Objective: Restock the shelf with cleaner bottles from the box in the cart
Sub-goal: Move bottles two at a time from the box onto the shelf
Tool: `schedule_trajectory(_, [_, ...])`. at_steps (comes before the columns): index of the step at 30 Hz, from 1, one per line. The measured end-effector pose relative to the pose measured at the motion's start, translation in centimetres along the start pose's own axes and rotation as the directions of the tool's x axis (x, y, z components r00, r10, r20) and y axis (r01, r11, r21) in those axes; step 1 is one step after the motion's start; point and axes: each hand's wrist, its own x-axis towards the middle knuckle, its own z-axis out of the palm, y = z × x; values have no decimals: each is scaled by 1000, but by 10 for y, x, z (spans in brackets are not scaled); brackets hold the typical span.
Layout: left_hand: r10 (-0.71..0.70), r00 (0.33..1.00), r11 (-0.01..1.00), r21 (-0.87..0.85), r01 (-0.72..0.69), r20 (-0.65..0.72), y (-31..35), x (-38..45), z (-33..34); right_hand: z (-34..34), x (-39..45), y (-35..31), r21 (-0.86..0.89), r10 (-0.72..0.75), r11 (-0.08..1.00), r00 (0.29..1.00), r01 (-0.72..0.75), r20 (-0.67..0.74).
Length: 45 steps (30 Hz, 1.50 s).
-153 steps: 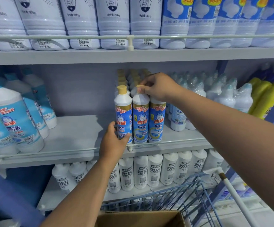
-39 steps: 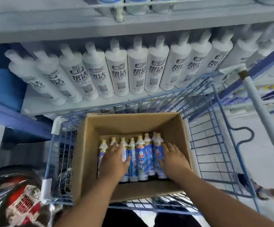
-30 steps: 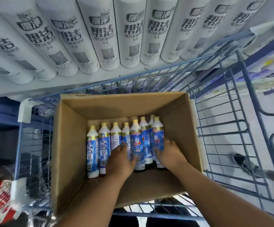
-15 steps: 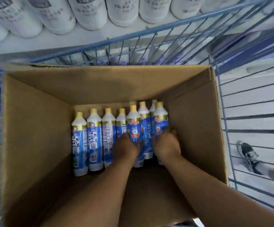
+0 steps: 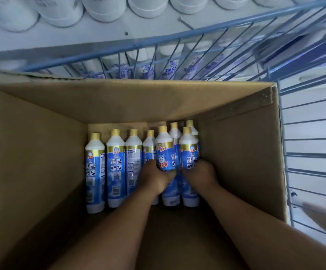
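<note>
Deep inside the brown cardboard box (image 5: 41, 152) lie several cleaner bottles with blue labels, white shoulders and yellow caps. My left hand (image 5: 155, 177) is wrapped around the raised bottle with the cat label (image 5: 165, 156). My right hand (image 5: 201, 173) grips the bottle (image 5: 188, 151) beside it on the right. Both bottles sit a little higher than the row of others (image 5: 115, 164) to the left. More bottles lie behind them, partly hidden.
The box sits in a blue wire cart (image 5: 177, 53). Beyond the cart rim, the white shelf (image 5: 119, 30) carries white bottles (image 5: 107, 6) along the top of the view. Pale floor shows through the cart's right side (image 5: 314, 152).
The view has moved closer down into the box. Both hands have closed more firmly on the two right-hand bottles, which stand slightly higher than before.
</note>
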Motion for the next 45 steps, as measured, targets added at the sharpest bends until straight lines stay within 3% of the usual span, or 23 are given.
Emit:
schedule_trajectory(7, [-42,998,993,-110,47,44,-8,-32,-19,-28,-43,-6,13,-65,998,996,65,61])
schedule_trajectory(12, [-20,999,972,-235,28,35,4,-91,-63,-64,-103,-25,-53,-135,989,991,136,20])
schedule_trajectory(18, [52,999,912,-408,-43,11,32,-180,-117,-102,-186,-57,-108,-282,953,959,282,19])
schedule_trajectory(24, [197,972,848,-476,-233,-124,63,-262,-168,-145,-261,-101,-104,-448,890,894,444,-24])
schedule_trajectory(35, [413,792,631,-487,-604,-449,124,-369,-273,-207,-362,-202,-44,-705,708,700,705,-111])
schedule_trajectory(41, [482,630,483,-415,-771,-610,170,-415,-352,-239,-424,-272,-15,-807,557,537,830,-245])
schedule_trajectory(45, [521,536,399,-366,-841,-664,199,-433,-397,-247,-456,-320,98,-847,438,447,894,-288])
